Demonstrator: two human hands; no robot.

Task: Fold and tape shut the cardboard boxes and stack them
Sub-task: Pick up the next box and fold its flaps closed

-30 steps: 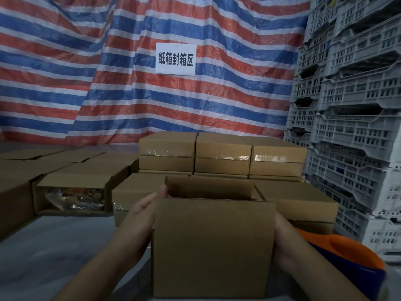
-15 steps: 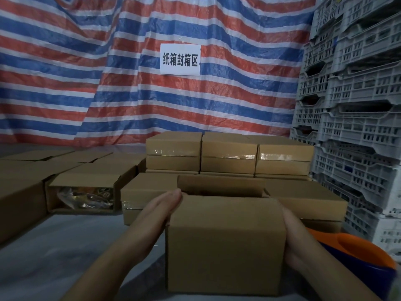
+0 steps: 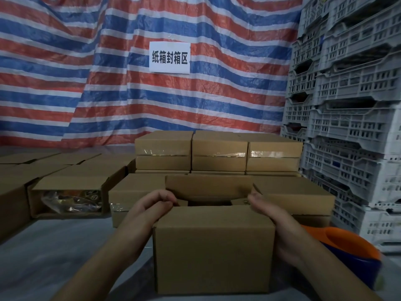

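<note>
Right, from where I stand:
Box in hand: a small cardboard box (image 3: 213,249) sits on the grey table (image 3: 43,257), straight in front of the person, its top not yet closed.
Flaps: the far flap (image 3: 206,187) stands upright; the near flap is folded flat over the top; the two side flaps are bent inward.
Left hand (image 3: 152,206): fingers curled over the box's left top edge, pressing that side flap in.
Right hand (image 3: 268,210): fingers fairly straight, lying on the right side flap and pushing it down.
Taped boxes (image 3: 219,153): stacked in rows just behind, clear tape along their seams.
Open box (image 3: 67,195): off to the left, lying on its side, with crinkled plastic inside.
Tape dispenser (image 3: 349,250): orange and blue, beside the right wrist.
Crates (image 3: 351,118): grey, piled high on the right.
Backdrop: striped tarp (image 3: 86,83) with a white sign (image 3: 169,57).
</note>
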